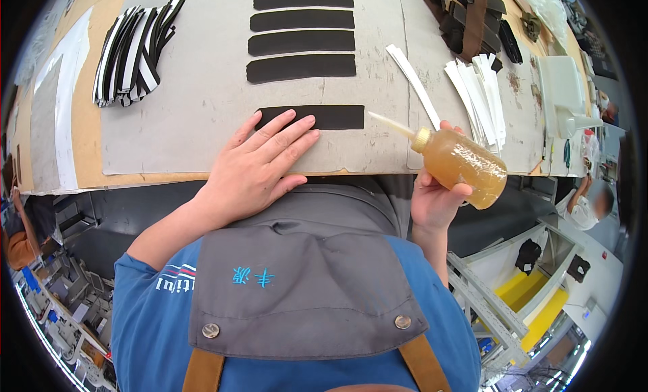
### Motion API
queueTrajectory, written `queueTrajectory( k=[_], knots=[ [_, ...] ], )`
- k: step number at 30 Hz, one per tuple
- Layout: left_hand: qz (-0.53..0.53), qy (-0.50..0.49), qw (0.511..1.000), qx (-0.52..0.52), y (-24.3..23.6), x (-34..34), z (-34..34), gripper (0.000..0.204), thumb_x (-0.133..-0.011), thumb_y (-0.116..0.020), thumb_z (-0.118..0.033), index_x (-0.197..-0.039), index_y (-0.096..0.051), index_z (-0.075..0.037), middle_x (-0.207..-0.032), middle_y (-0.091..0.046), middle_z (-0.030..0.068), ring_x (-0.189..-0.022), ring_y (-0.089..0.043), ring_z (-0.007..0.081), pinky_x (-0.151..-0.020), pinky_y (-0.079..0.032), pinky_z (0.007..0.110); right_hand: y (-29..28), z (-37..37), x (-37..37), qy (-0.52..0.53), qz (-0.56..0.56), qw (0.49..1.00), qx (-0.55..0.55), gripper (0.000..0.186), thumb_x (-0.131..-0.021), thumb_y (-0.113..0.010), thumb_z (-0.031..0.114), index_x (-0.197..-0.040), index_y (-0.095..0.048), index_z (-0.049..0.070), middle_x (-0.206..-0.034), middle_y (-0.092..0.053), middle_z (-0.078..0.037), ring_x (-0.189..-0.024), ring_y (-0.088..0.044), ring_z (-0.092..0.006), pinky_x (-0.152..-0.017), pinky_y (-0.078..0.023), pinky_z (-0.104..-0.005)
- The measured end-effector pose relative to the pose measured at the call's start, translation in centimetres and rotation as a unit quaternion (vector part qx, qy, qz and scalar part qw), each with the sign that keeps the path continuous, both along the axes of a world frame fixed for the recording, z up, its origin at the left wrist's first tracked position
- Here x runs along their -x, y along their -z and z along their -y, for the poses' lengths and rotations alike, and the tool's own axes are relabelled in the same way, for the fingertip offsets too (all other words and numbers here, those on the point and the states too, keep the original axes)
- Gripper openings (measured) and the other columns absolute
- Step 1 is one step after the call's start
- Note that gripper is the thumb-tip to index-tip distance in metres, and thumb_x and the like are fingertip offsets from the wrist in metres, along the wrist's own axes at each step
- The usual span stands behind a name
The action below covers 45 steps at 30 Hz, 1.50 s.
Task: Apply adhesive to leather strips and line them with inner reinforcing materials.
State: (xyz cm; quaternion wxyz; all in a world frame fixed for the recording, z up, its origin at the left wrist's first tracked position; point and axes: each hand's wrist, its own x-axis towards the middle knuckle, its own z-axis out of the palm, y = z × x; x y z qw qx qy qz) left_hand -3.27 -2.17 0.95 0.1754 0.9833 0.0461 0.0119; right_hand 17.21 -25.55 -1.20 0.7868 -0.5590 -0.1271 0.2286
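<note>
My left hand [260, 159] lies flat with fingers stretched over the left part of a black strip [341, 117] near the table's front edge. In my right hand [435, 199] is a squeeze bottle [469, 164] of amber liquid, fingers wrapped round its body. Its yellow collar and long pale nozzle tilt left, and the tip is close to the strip's right end. Whether the tip touches the strip I cannot tell. Beyond the strip, several similar black strips [300, 66] lie in a spaced row running away from me.
A grey mat [196, 145] covers the tabletop. Black-and-white strips [131, 54] are bundled at far left. White strips [476, 95] lie right, with a single white strip [414, 81] beside them. Dark rolled pieces [472, 20] and a white plastic container [562, 95] are farther right.
</note>
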Motion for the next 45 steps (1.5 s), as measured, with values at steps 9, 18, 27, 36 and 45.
queueTrajectory(
  k=[9,18,27,36,45],
  knots=[
    [0.062,-0.054,0.996,0.030,0.3,0.2,-0.1,0.061,-0.091,-0.071,-0.026,-0.148,-0.054,-0.015,-0.154,-0.051,0.0061,-0.140,-0.048,0.0264,-0.117,-0.035,0.043,0.5,-0.5,1.2,0.029,0.000,0.999,0.016,0.124,-0.061,-0.092,0.065,-0.154,-0.037,0.004,-0.151,-0.052,-0.019,-0.077,-0.068,-0.0112,-0.061,-0.058,-0.0213],
    [0.131,-0.090,0.987,-0.026,1.4,3.6,-2.5,0.039,-0.089,-0.071,-0.017,-0.128,-0.071,-0.012,-0.131,-0.064,0.0062,-0.119,-0.059,0.0280,-0.099,-0.044,0.040,-0.1,-0.7,1.9,0.033,-0.013,0.998,0.052,0.120,-0.061,-0.094,0.061,-0.152,-0.039,0.004,-0.148,-0.053,-0.016,-0.081,-0.069,-0.0124,-0.060,-0.058,-0.0223],
    [0.163,-0.074,0.984,-0.028,1.6,3.5,-2.5,0.033,-0.089,-0.073,-0.018,-0.122,-0.074,-0.012,-0.123,-0.068,0.0034,-0.115,-0.062,0.0239,-0.097,-0.045,0.038,-0.6,-0.8,2.3,0.029,0.007,0.998,0.062,0.122,-0.060,-0.095,0.058,-0.152,-0.038,0.002,-0.149,-0.051,-0.015,-0.086,-0.070,-0.0131,-0.065,-0.061,-0.0213],
    [0.161,-0.071,0.984,-0.040,1.7,3.6,-2.5,0.031,-0.090,-0.073,-0.019,-0.120,-0.074,-0.013,-0.121,-0.068,0.0029,-0.114,-0.062,0.0234,-0.096,-0.045,0.037,-1.3,-1.5,2.7,0.007,0.033,0.994,0.100,0.125,-0.055,-0.095,0.056,-0.152,-0.038,0.001,-0.144,-0.055,-0.012,-0.088,-0.070,-0.0140,-0.067,-0.061,-0.0216],
    [0.171,-0.072,0.982,-0.039,1.9,3.5,-2.5,0.032,-0.088,-0.074,-0.017,-0.119,-0.075,-0.013,-0.119,-0.069,0.0019,-0.113,-0.063,0.0229,-0.095,-0.046,0.037,-1.7,-2.7,3.5,0.019,0.085,0.988,0.127,0.126,-0.054,-0.091,0.065,-0.149,-0.041,0.001,-0.144,-0.056,-0.014,-0.079,-0.069,-0.0120,-0.062,-0.058,-0.0196]
  ],
)
